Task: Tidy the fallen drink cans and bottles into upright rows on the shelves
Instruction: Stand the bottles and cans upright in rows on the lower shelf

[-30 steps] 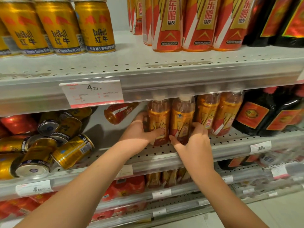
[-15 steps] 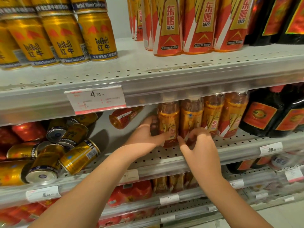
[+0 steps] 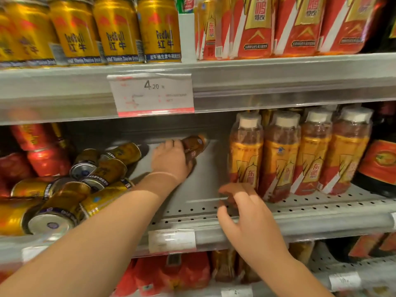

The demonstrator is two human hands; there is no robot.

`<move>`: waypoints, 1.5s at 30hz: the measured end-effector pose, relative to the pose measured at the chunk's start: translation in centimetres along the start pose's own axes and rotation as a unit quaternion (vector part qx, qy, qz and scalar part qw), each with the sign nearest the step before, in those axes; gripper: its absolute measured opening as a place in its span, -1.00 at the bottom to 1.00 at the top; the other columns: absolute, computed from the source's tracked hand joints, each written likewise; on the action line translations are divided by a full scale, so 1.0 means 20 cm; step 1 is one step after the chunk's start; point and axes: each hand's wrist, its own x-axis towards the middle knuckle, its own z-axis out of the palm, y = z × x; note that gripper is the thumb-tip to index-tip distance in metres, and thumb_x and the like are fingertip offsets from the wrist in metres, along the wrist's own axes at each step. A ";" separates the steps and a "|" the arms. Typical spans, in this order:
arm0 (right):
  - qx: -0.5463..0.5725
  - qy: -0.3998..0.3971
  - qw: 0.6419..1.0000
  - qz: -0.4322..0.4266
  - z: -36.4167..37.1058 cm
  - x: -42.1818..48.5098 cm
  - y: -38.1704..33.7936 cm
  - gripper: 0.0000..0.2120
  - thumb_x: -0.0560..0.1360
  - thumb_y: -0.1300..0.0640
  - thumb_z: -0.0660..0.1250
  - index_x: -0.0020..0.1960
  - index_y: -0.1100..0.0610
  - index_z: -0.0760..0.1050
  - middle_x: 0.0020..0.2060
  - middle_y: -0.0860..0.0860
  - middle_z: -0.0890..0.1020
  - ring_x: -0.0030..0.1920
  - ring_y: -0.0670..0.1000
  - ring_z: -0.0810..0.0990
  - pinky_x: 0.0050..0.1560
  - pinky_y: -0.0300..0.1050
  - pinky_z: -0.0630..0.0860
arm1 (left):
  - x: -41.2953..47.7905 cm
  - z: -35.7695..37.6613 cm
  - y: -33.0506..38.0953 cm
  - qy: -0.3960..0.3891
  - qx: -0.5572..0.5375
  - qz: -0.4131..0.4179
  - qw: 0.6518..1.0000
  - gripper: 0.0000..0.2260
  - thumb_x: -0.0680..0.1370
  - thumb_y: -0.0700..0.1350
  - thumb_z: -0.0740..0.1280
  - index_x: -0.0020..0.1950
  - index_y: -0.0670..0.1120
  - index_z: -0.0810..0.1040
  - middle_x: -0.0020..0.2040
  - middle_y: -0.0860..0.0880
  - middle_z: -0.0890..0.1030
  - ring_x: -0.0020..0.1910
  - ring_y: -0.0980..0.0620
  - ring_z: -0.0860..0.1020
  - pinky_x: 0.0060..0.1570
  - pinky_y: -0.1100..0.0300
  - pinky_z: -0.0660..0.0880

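On the middle shelf (image 3: 321, 213), my left hand (image 3: 171, 161) has the fallen bottle (image 3: 196, 144)

At the back of that shelf, about twelve o'clock from the centre of my view, the left hand reaches in deep and its fingers curl over the fallen bottle, gripping it. The bottle lies on its side, amber with a gold label, one end pointing toward two o'clock. It lies apart from the other stock, on a bare strip of shelf.

The right hand (image 3: 246, 213) hangs at five o'clock over the shelf's front edge, fingers spread and loosely bent, holding nothing. Its fingertips are just beside the foot of the leftmost of the upright bottles (image 3: 280, 155); the blur keeps me from saying whether they touch. Those bottles stand in a row of four at three o'clock, white caps up, with more behind them. A dark bottle (image 3: 379, 163) with a red label stands just to their right, at the frame's edge.

At nine o'clock I see gold cans (image 3: 85, 185) tumbled in a heap, several with an end facing me, some lying on others. Red cans (image 3: 38, 151) sit behind them at ten o'clock. On the shelf above, standing cans (image 3: 120, 33) fill eleven o'clock. A price tag (image 3: 153, 94) reading 4.20 hangs from that shelf's rail at twelve.
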 end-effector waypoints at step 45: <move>0.060 -0.036 0.986 0.150 -0.21 0.03 0.06 -0.89 0.54 0.01 0.26 0.00 -0.22 0.45 -0.14 -0.20 0.56 -0.13 -0.23 0.53 -0.26 -0.32 0.41 | -0.33 -0.10 -0.01 -0.174 -0.474 0.040 0.862 -0.34 0.34 0.37 0.45 0.40 0.26 0.42 0.30 0.22 0.58 0.20 0.20 0.59 0.27 0.02 0.54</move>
